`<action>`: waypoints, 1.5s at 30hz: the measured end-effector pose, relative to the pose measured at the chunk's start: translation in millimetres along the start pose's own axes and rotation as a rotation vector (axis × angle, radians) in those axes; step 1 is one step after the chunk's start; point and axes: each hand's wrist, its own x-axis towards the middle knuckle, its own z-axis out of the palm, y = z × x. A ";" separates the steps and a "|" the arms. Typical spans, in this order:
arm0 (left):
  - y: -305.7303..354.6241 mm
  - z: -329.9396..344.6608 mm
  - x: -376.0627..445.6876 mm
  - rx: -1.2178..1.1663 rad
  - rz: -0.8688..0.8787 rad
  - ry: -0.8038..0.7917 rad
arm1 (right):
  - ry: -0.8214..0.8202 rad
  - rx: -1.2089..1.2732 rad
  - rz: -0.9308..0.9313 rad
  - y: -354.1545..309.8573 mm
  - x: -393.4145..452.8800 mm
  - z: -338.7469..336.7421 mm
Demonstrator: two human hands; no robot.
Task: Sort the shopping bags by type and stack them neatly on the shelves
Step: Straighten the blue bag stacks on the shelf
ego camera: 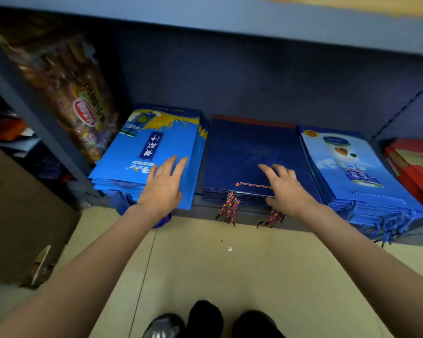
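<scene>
"SPSE" on light-blue bag

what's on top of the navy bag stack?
The right hand rests open on the navy bag stack, covering part of the top bag's rope handle.

A dark blue metal shelving unit is set over a beige tiled floor. A brown cabinet is positioned at the left. Lighting is dim.

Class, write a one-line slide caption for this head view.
Left hand on bright blue bags, right hand on navy bags.
</scene>
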 end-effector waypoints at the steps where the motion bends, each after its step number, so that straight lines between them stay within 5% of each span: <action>1: -14.8 -2.7 -0.6 0.015 -0.023 -0.017 | -0.014 0.034 -0.050 -12.6 3.4 -1.1; 7: -101.2 -11.2 -1.1 0.196 -0.238 -0.155 | -0.103 0.287 -0.320 -93.6 33.6 15.1; 12: -164.0 -10.5 21.7 -0.091 -0.402 -0.353 | -0.163 0.302 -0.209 -161.3 68.1 41.3; 16: -177.2 10.7 34.1 -0.098 -0.373 -0.447 | -0.141 0.166 -0.124 -189.5 81.0 66.4; 22: -176.1 27.5 33.1 -0.051 -0.318 -0.339 | -0.063 0.131 -0.034 -184.3 82.8 102.2; 45: -159.3 22.1 41.1 0.052 -0.119 -0.391 | -0.021 -0.002 0.024 -171.2 73.8 83.0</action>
